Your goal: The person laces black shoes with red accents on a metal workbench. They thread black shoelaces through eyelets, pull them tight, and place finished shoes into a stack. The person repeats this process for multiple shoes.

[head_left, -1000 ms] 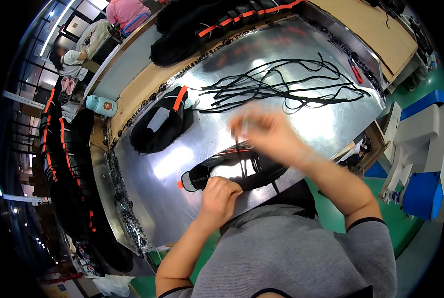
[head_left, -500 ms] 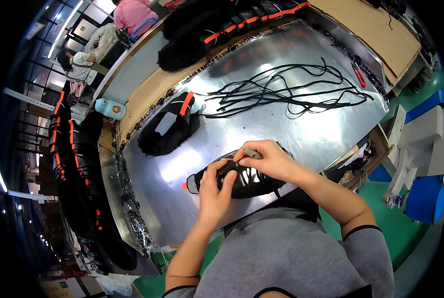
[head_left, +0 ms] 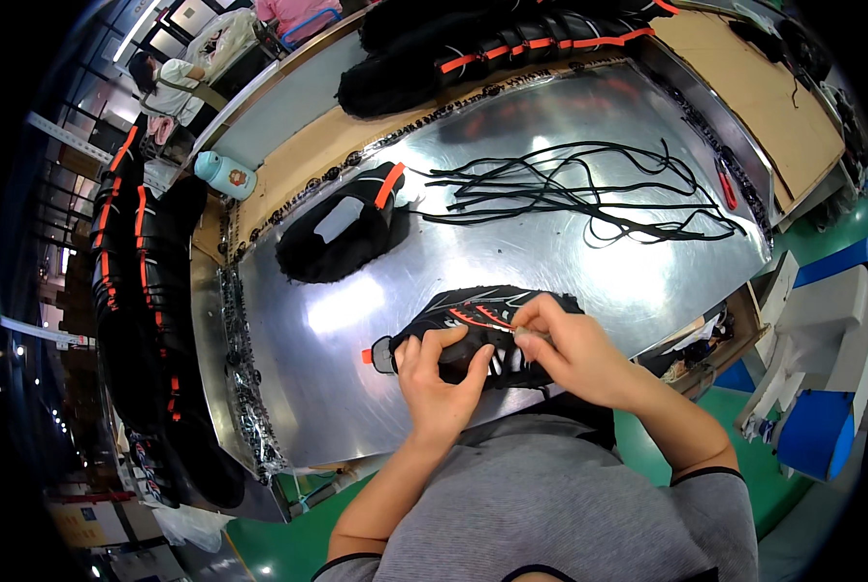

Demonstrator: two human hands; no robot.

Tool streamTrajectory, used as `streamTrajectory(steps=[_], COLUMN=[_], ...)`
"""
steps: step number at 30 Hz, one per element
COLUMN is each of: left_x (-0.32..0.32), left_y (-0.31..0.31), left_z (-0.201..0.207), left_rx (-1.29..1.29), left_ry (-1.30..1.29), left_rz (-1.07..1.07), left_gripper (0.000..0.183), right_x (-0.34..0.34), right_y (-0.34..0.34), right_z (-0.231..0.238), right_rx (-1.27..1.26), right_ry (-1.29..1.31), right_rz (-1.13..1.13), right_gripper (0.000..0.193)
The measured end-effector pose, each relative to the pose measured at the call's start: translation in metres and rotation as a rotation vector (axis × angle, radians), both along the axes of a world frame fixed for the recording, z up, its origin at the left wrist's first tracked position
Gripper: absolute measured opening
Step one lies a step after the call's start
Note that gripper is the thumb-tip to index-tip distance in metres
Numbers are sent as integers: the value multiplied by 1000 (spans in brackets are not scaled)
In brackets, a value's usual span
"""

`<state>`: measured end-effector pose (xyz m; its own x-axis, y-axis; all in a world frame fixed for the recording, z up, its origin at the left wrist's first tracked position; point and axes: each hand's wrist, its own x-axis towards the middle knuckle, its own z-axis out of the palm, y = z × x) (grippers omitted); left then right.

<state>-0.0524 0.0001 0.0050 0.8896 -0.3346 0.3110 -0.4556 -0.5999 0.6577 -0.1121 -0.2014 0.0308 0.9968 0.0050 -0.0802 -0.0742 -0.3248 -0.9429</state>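
Note:
A black shoe upper (head_left: 482,299) with orange lace loops and a grey heel tab lies on the metal table near my body. My left hand (head_left: 439,383) grips its heel side, thumb and fingers apart across the opening. My right hand (head_left: 579,354) pinches a small grey-handled tool (head_left: 520,337) at the loops; its tip is too small to make out. Beyond the left hand lies another black upper (head_left: 303,250) with an orange tab and a pale insert. Several loose black laces (head_left: 570,199) are spread over the table's far right part.
Stacked black uppers (head_left: 502,58) line the far edge; more uppers (head_left: 128,320) hang along the left. A light blue bottle (head_left: 225,175) stands at the far left corner. Red snips (head_left: 727,189) lie by the right rim. A person (head_left: 172,92) sits beyond the table.
My right hand has moved right and slightly nearer along the upper, showing more orange loops. My left hand has shifted a little right, and the view has tilted slightly.

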Motion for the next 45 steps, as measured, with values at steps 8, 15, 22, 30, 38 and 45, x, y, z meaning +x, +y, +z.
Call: streamTrajectory(steps=[8, 15, 22, 30, 38, 45], left_x=[0, 2, -10, 21, 25, 40], left_y=[-1, -3, -4, 2, -29, 0], left_z=[3, -1, -8, 6, -12, 35], left_rx=[13, 29, 139, -446, -218, -634], left_ry=[-13, -136, 68, 789, 499, 1152], left_rz=[-3, -67, -162, -97, 31, -345], left_gripper=[31, 28, 32, 42, 49, 50], right_x=[0, 20, 35, 23, 20, 27], right_y=[1, 10, 39, -26, -8, -13], right_z=[-5, 12, -30, 30, -75, -75], right_rx=[-358, -577, -764, -561, -267, -508], right_ry=[-236, -167, -298, 27, -533, -466], right_rz=[64, 212, 274, 52, -451, -539], right_gripper=[19, 29, 46, 18, 16, 15])
